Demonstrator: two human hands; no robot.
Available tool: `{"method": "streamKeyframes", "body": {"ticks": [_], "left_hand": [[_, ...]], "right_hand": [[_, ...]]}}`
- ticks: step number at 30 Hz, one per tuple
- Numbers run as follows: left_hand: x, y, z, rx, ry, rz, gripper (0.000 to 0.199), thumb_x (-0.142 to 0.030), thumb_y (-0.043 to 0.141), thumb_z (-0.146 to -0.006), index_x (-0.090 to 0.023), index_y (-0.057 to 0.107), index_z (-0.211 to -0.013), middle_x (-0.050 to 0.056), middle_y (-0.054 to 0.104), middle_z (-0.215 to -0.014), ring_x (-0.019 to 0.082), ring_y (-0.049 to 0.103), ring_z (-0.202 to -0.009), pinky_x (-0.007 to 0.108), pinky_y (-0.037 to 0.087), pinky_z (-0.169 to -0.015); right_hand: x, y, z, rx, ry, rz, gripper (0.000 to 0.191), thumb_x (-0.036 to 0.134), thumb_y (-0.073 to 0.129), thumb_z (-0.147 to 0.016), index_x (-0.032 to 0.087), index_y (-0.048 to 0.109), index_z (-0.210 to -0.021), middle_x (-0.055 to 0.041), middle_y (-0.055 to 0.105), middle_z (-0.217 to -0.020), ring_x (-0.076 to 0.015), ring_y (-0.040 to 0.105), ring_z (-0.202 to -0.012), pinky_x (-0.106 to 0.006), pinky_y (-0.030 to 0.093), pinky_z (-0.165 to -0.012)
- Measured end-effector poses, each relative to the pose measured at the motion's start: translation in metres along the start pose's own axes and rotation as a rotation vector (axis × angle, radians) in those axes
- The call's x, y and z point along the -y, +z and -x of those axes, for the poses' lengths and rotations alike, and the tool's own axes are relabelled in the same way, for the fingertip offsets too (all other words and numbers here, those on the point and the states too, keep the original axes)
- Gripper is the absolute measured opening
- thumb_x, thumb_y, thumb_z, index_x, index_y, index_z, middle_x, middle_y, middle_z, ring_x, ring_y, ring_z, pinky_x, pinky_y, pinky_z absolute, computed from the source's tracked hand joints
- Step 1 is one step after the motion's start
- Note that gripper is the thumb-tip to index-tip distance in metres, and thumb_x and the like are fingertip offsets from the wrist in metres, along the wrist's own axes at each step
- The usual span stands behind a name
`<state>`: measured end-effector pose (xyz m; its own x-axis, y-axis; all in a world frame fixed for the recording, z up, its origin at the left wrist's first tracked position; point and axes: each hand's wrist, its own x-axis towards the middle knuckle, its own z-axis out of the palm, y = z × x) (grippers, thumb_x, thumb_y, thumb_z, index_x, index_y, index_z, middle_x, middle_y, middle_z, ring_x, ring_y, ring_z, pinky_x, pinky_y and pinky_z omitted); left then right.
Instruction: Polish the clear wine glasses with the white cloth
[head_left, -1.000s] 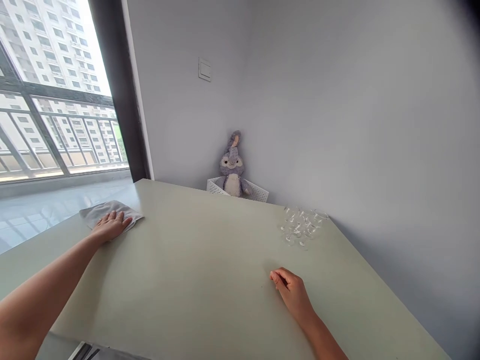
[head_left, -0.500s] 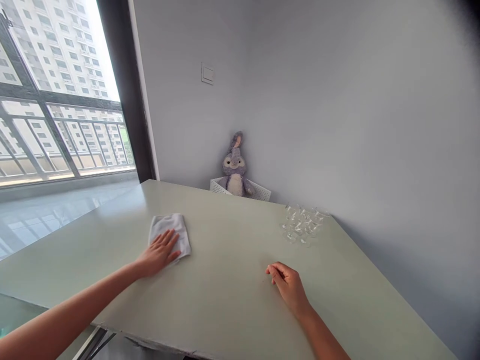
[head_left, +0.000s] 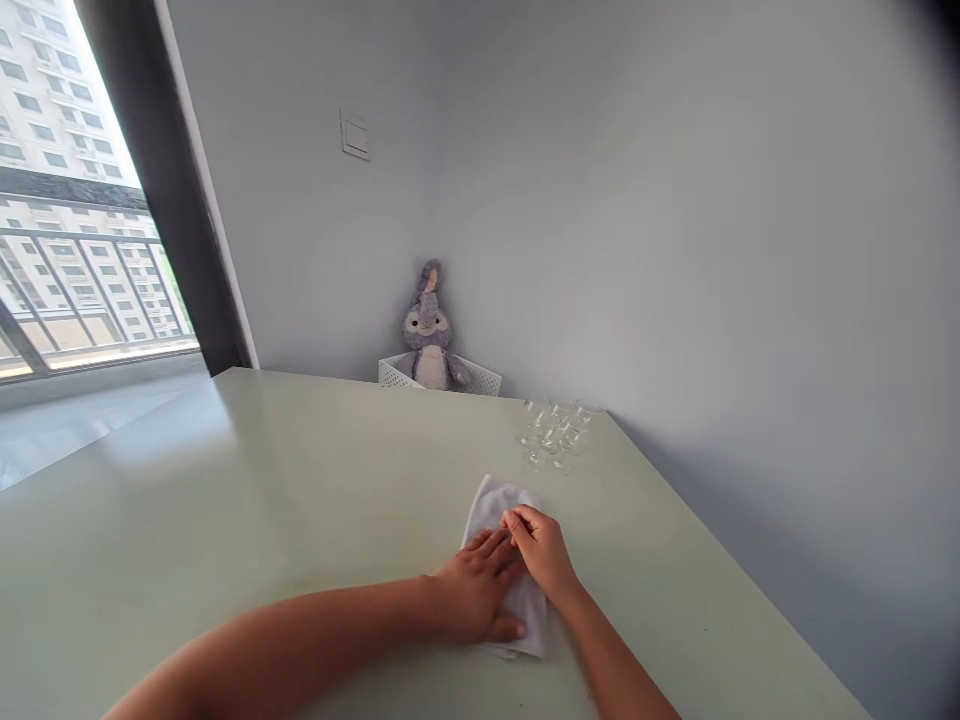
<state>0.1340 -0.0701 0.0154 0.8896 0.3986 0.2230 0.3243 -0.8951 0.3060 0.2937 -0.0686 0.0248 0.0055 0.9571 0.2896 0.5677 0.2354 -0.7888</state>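
A folded white cloth [head_left: 529, 605] lies on the pale green table [head_left: 315, 500]. My left hand [head_left: 480, 585] is flat on top of it, fingers spread and pressing down, with the forearm reaching across from the lower left. Just above the left fingertips is my right hand [head_left: 541, 545], loosely curled into a fist over the cloth's right edge; I see nothing held in it. Beyond both hands, near the far right corner of the table, several clear stemmed glasses [head_left: 555, 432] stand close together.
A white perforated basket [head_left: 480, 377] with a purple plush rabbit [head_left: 430, 345] in it is behind the table's far edge. Grey walls [head_left: 675, 250] meet behind it, with a light switch [head_left: 355, 136]. A window with a balcony railing [head_left: 90, 290] is at the left.
My left hand has swept the cloth from the left of the table to the right, now beside my right hand. My right hand remains curled. The view has turned slightly right.
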Motion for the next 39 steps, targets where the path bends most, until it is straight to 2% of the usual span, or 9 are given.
{"method": "streamKeyframes", "body": {"ticks": [4,6,8,13,17,23,31,35,39], "left_hand": [[-0.01,0.015,-0.031,-0.14,0.065,0.121,0.039,-0.048,0.045,-0.079,-0.022,0.06,-0.104,0.01,0.056,-0.112,0.026,0.046,-0.109,0.039,0.035,-0.094],[-0.008,0.017,-0.037,-0.236,-0.011,0.209,0.026,-0.037,0.043,-0.083,-0.021,0.064,-0.084,0.007,0.062,-0.089,0.02,0.054,-0.089,0.033,0.041,-0.084],[-0.002,0.017,-0.04,-0.318,-0.155,0.312,0.028,-0.031,0.04,-0.084,-0.02,0.063,-0.072,0.005,0.06,-0.077,0.016,0.054,-0.077,0.029,0.043,-0.074],[0.034,0.007,-0.049,-0.462,-0.58,0.541,0.023,-0.032,0.045,-0.079,-0.02,0.063,-0.072,0.002,0.059,-0.078,0.013,0.052,-0.066,0.024,0.041,-0.062],[0.071,-0.001,-0.071,-0.525,-0.741,0.588,0.018,-0.028,0.049,-0.075,-0.021,0.063,-0.082,0.003,0.062,-0.085,0.014,0.054,-0.072,0.025,0.041,-0.069],[0.106,-0.003,-0.125,-0.504,-0.775,0.679,0.028,-0.026,0.054,-0.073,-0.021,0.061,-0.1,0.004,0.062,-0.106,0.014,0.057,-0.08,0.024,0.043,-0.071],[0.117,0.018,-0.194,-0.468,-0.734,0.754,0.043,-0.023,0.064,-0.065,-0.021,0.059,-0.107,0.004,0.061,-0.105,0.013,0.057,-0.078,0.024,0.044,-0.07],[0.12,0.023,-0.202,-0.479,-0.719,0.769,0.026,-0.023,0.059,-0.069,-0.018,0.064,-0.095,0.003,0.064,-0.083,0.011,0.055,-0.067,0.023,0.043,-0.064],[0.128,0.017,-0.183,-0.537,-0.749,0.766,0.022,-0.022,0.057,-0.07,-0.017,0.065,-0.09,0.002,0.062,-0.077,0.01,0.053,-0.062,0.021,0.042,-0.057]], "right_hand": [[-0.02,-0.005,-0.008,-0.017,0.089,0.165,0.035,0.04,0.034,-0.085,0.018,0.058,-0.073,-0.0034,0.063,-0.068,-0.0147,0.056,-0.06,-0.024,0.041,-0.058],[-0.029,-0.009,-0.014,0.011,0.127,0.286,0.037,0.038,0.03,-0.087,0.018,0.057,-0.072,-0.0013,0.061,-0.062,-0.0127,0.054,-0.054,-0.022,0.038,-0.054],[-0.034,-0.014,-0.023,0.068,0.124,0.455,0.038,0.035,0.028,-0.088,0.018,0.057,-0.072,0.0002,0.061,-0.06,-0.0113,0.053,-0.055,-0.021,0.035,-0.053],[-0.035,-0.021,-0.046,0.164,0.109,0.685,0.031,0.032,0.042,-0.082,0.018,0.059,-0.061,-0.001,0.062,-0.059,-0.0132,0.054,-0.056,-0.022,0.029,-0.05],[-0.029,-0.009,-0.048,0.15,0.097,0.768,0.034,0.031,0.036,-0.086,0.016,0.063,-0.072,-0.0081,0.067,-0.074,-0.0187,0.06,-0.067,-0.025,0.032,-0.056],[-0.023,0.0,-0.041,0.122,0.09,0.812,0.034,0.031,0.032,-0.089,0.019,0.062,-0.078,-0.0047,0.068,-0.079,-0.0177,0.062,-0.071,-0.025,0.033,-0.056],[-0.025,-0.003,-0.044,0.112,0.082,0.82,0.035,0.034,0.032,-0.089,0.02,0.062,-0.079,-0.004,0.068,-0.079,-0.0163,0.062,-0.07,-0.024,0.035,-0.057],[-0.028,-0.002,-0.044,0.103,0.072,0.817,0.034,0.034,0.032,-0.089,0.021,0.062,-0.078,-0.0034,0.068,-0.079,-0.0163,0.062,-0.069,-0.024,0.034,-0.057],[-0.032,-0.003,-0.042,0.094,0.033,0.806,0.032,0.031,0.034,-0.088,0.021,0.06,-0.074,-0.0015,0.067,-0.074,-0.0151,0.06,-0.066,-0.024,0.031,-0.054]]}}
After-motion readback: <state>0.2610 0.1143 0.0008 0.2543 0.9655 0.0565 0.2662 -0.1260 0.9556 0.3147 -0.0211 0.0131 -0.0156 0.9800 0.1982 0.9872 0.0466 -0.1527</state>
